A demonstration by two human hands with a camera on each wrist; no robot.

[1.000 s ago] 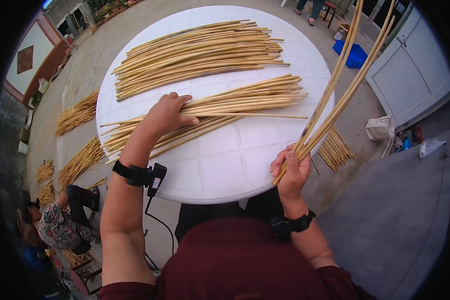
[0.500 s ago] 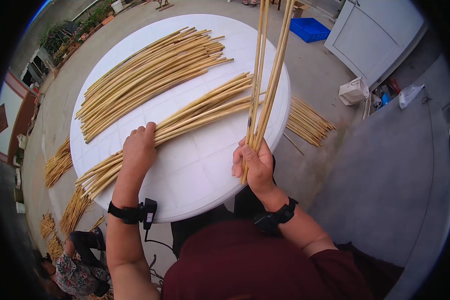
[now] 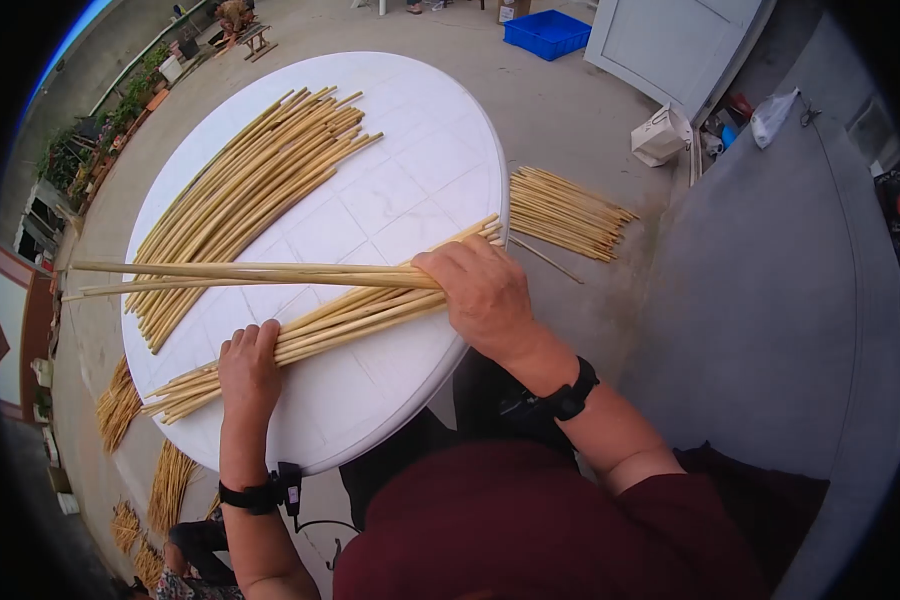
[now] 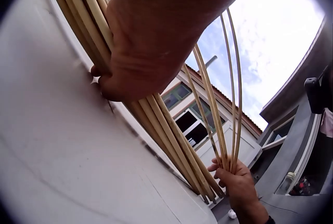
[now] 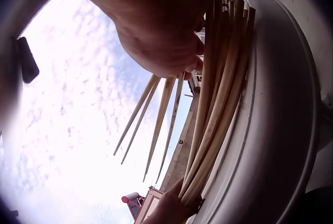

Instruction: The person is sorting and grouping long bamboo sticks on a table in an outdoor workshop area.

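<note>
On the round white table [image 3: 375, 395], a bundle of thin, peeled tan sticks [image 3: 360, 322] slants up toward the right edge. My left hand [image 3: 250, 368] grips this bundle near its left end, fingers over the top and the thumb side hidden. At the other end my right hand [image 3: 482, 295] holds a few longer sticks [image 3: 320, 272], which point left above the bundle and reach past the table's left side. That hand's fingers overlap the bundle's right end in the head view. Behind both hands lies a wide row of similar sticks [image 3: 240, 190].
More sticks [image 3: 570, 213] lie on the ground right of the table, and further bundles [image 3: 118, 405] lie at its left. A seated person [image 3: 195, 560] is at the lower left. A blue crate [image 3: 547, 35] and a white bag [image 3: 660, 135] stand farther off.
My right hand has swung its sticks from upright to pointing left and brought them over the bundle's right end. My left hand has shifted toward the bundle's left end; the bundle is tighter.
</note>
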